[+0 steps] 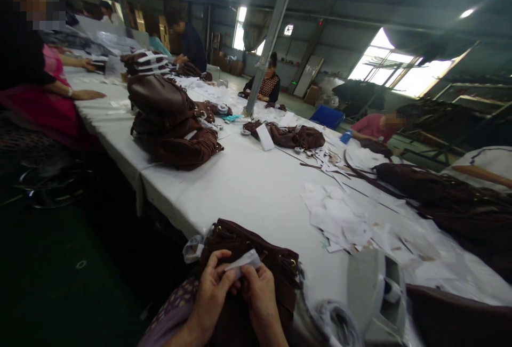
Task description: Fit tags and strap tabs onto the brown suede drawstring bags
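Both my hands are closed on a small strip of whitish wrapping [245, 263], thin and partly see-through. My left hand [213, 288] pinches its left end, while my right hand [260, 288] grips the lower right side. Beneath them lies a dark brown bag [276, 259] with brass-coloured eyelets along its top edge, at the near edge of the table. A clear plastic-wrapped piece [194, 249] sticks out at the bag's left corner. What the fingertips cover under the strip is hidden.
A pile of brown bags [172, 123] stands at the left of the white table [232, 192]. White paper scraps [340, 219] are scattered to the right. A grey tape dispenser [366, 293] sits near my right. A metal post [272, 38] rises beyond; several people work around the table.
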A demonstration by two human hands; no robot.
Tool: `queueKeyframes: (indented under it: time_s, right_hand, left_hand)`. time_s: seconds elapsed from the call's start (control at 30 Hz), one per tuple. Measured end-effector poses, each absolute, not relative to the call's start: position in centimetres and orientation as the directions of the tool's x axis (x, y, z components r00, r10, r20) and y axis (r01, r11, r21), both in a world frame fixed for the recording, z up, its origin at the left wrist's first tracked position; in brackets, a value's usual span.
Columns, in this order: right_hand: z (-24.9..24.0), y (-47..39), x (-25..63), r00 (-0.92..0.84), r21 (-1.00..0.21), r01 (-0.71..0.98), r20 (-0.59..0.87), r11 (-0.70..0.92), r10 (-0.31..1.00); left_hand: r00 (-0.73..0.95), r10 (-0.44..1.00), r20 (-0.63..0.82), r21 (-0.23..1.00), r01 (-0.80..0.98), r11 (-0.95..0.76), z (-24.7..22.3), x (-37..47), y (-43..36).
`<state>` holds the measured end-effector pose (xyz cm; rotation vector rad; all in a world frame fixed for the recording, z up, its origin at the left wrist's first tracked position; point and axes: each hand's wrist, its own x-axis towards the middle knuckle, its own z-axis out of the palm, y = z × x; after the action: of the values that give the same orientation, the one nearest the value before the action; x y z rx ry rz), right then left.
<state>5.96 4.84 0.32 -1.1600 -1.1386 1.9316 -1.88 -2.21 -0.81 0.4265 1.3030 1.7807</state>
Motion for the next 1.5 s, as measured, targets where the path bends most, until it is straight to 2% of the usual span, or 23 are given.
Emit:
queueKeyframes:
  time_s: [0.27,0.5,0.6,0.8,0.93,1.07,1.2,1.33,1.5]
  right_hand:
    - [0.3,4.8,5.9,-0.429,-0.884,-0.074,-0.389,-0.461,0.815]
    - [0.1,4.6,6.1,-0.445,-0.85,-0.098,-0.427,-0.517,0.787]
    - [0.1,4.6,6.2,-0.464,-0.839,-0.098,-0.437,-0.535,0.771]
    - [0.9,4.5,6.8,-0.494,-0.834,-0.107,-0.427,-0.541,0.757]
    - [1.3,4.5,7.0,-0.501,-0.847,-0.132,-0.392,-0.515,0.772]
    - [1.3,4.8,6.7,-0.478,-0.885,-0.011,-0.404,-0.465,0.78]
    - [1.6,5.1,6.6,-0.507,-0.907,0.046,-0.381,-0.418,0.773]
    - [1.7,5.1,6.9,-0.521,-0.912,0.029,-0.362,-0.408,0.773]
    - [1.2,5.1,7.1,-0.511,-0.906,0.003,-0.366,-0.424,0.778]
  left_hand:
    - [-0.598,0.791,-0.126,0.947,-0.31,-0.084,-1.9,-1.7,-2.1]
    - [-0.491,0.868,0.071,0.978,-0.138,-0.158,-1.5,-2.8,-2.8]
    - [-0.442,0.891,0.101,0.986,-0.073,-0.148,-1.1,-3.3,-3.0]
    - [-0.433,0.898,0.082,0.994,-0.028,-0.105,-1.1,-3.2,-3.1]
    - [-0.443,0.897,0.017,0.998,-0.04,-0.038,-0.9,-3.1,-3.1]
    - [-0.445,0.896,-0.007,0.999,-0.037,-0.01,0.2,-3.1,-3.4]
    - [-0.43,0.9,-0.073,0.984,-0.176,-0.005,1.3,-3.1,-3.4]
    - [-0.395,0.885,-0.245,0.923,-0.375,0.088,1.0,-3.2,-2.4]
    - [-0.298,0.904,-0.305,0.92,-0.339,0.198,-0.4,-3.5,-1.6]
